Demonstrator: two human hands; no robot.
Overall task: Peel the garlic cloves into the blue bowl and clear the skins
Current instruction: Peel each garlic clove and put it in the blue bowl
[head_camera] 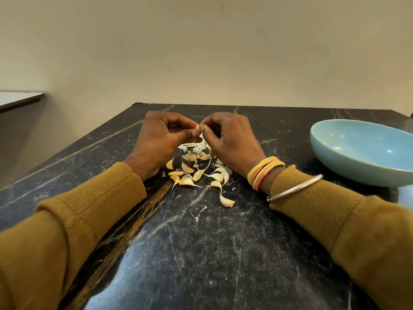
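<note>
My mustard sleeves [93, 198] rest on the dark desk [201, 253]. My left hand [161, 139] and right hand [230, 139] both pinch one garlic clove [198, 127] above loose cloves [186, 181] and skins [196, 147] toward the far edge; the blue bowl [357, 168] sits at the right edge.

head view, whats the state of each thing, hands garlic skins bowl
held clove, raised off the counter
left hand, pinches the held clove
right hand, pinches the held clove at its tip
loose cloves, unpeeled, piled on the counter between the wrists
skins, loose scraps lying below the hands
blue bowl, upright on the counter, no cloves seen inside
</note>
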